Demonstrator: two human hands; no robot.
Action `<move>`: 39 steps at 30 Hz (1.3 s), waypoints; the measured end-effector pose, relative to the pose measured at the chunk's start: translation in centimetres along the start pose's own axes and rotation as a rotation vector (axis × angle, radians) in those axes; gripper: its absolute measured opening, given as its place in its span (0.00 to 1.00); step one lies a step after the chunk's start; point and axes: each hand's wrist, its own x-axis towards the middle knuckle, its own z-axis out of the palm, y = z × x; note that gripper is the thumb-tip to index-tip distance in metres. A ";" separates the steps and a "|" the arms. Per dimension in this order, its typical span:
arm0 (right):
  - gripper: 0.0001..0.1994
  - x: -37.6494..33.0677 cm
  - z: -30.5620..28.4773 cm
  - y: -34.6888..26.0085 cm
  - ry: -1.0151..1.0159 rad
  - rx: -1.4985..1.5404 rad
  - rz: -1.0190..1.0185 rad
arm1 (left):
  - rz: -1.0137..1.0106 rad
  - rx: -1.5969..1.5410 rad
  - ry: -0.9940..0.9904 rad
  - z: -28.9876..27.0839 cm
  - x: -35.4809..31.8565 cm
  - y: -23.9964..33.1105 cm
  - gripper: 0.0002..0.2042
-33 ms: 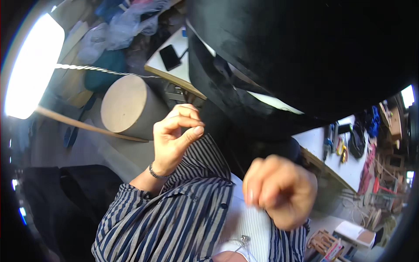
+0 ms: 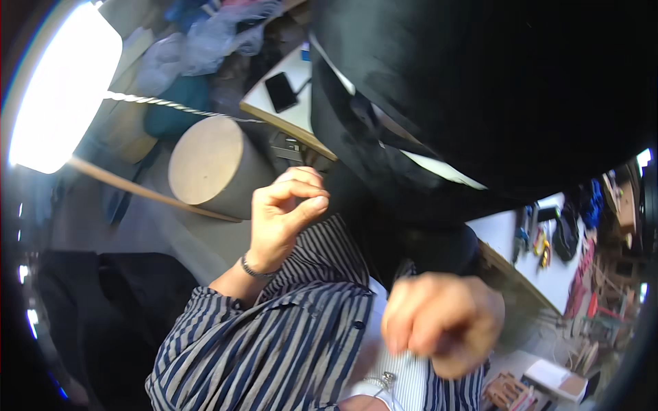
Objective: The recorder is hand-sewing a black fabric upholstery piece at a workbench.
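Note:
My left hand [image 2: 284,218] is raised left of the middle, closed in a pinch with the thumb against the curled fingers. Anything between the fingertips is too small to see. My right hand [image 2: 445,322] is lower and to the right, in front of my chest. Its fingers are curled closed and smeared by motion; what they hold, if anything, is hidden. A small dark shape pokes up just above its knuckles, and I cannot tell whether it is held. Beyond both hands a large black smooth-surfaced object [image 2: 493,89] fills the upper right, apart from my fingers.
A bright lamp [image 2: 68,89] hangs at the left beside a twisted cord [image 2: 157,104]. Behind my left hand stands a round wooden-topped stool [image 2: 207,161]. A white table [image 2: 298,72] bears a dark phone-like device [image 2: 282,92]. Tools lie on another white table [image 2: 500,236] at the right.
My right hand has moved down a little. My left hand keeps its pinch. The whole view has shifted slightly, with the surroundings sliding right on the left side.

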 end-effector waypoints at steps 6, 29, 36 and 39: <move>0.08 2.0 4.0 0.7 -0.162 0.466 0.140 | -0.308 -0.192 0.127 -2.0 -1.3 -1.4 0.04; 0.08 8.3 3.0 2.8 -1.007 0.431 -0.011 | -0.123 0.018 0.233 -3.1 -2.0 -2.0 0.07; 0.09 7.1 2.0 2.2 -0.853 0.425 0.052 | -0.143 -0.059 0.163 -2.2 -1.2 -1.7 0.08; 0.08 8.5 1.1 1.5 -1.147 0.218 -0.100 | -0.145 -0.185 0.170 -2.0 -1.1 0.2 0.07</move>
